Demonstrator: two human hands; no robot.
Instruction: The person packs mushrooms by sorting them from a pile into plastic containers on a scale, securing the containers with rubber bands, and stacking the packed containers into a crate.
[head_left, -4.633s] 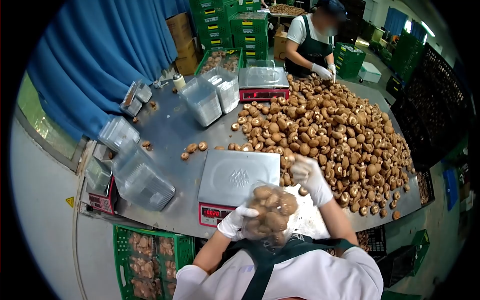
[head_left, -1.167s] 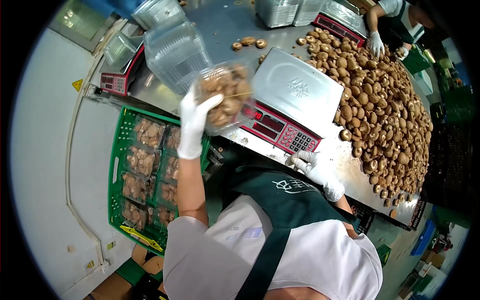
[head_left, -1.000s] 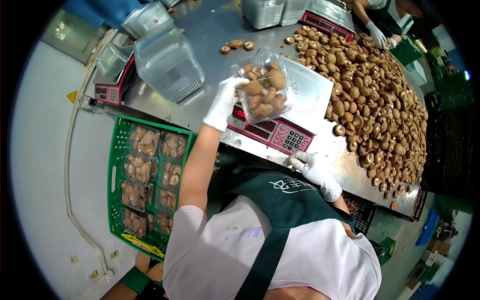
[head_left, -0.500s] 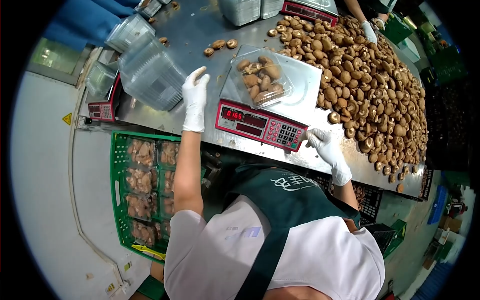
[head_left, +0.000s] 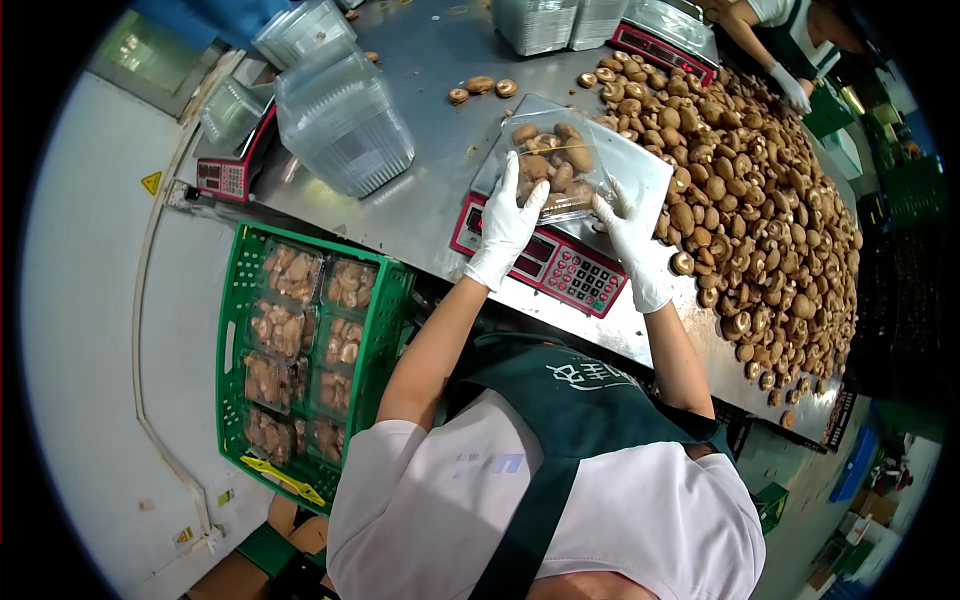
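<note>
A clear plastic box of mushrooms (head_left: 552,165) rests on the metal plate of a red electronic scale (head_left: 582,278), with a thin yellow strip across its top. My left hand (head_left: 506,228), in a white glove, grips the near left side of this box, thumb and fingers against it. On the near right corner, the gloved fingers of my right hand (head_left: 632,242) are closed on it too. The left hand and wrist cover part of the scale's display. To the right of the scale spreads a large heap of brown mushrooms (head_left: 760,210).
Stacked clear trays (head_left: 345,125) stand left on the metal table (head_left: 425,120), beside another scale (head_left: 225,178). A green crate (head_left: 232,330) at lower left holds several filled boxes. Beyond the heap is a co-worker's gloved hand (head_left: 790,90). More tray stacks (head_left: 535,25) and a scale (head_left: 665,50) stand at the back.
My left hand has moved right from the table onto the box. My right hand has left the scale's right edge and gone up to the box. The view has shifted slightly.
</note>
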